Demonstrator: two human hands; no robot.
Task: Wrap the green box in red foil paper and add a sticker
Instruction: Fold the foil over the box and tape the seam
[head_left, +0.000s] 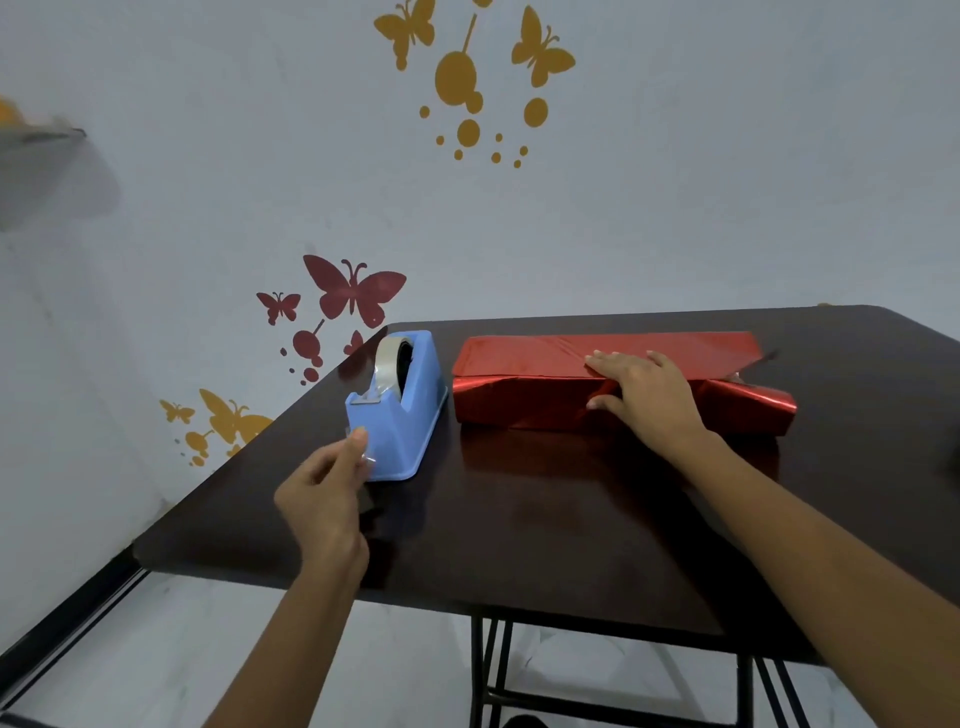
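- The green box is hidden inside creased, shiny red foil paper (524, 374), a long flat parcel lying at the far right of the dark glossy surface (519, 519)
- Right hand (644, 389) rests flat on the parcel, fingers straight, thumb on its front face
- Left hand (324, 499), fingers curled, pinches a clear tape strip (366, 457), hard to make out, at the blue plastic tape dispenser (400, 415)

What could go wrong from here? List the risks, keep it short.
1. The clear tape strip pinched by the left hand could curl and stick to itself.
2. If the right hand lifts, the red foil overlap it presses may spring open.
3. The loose flap at the right end might crease or tear.
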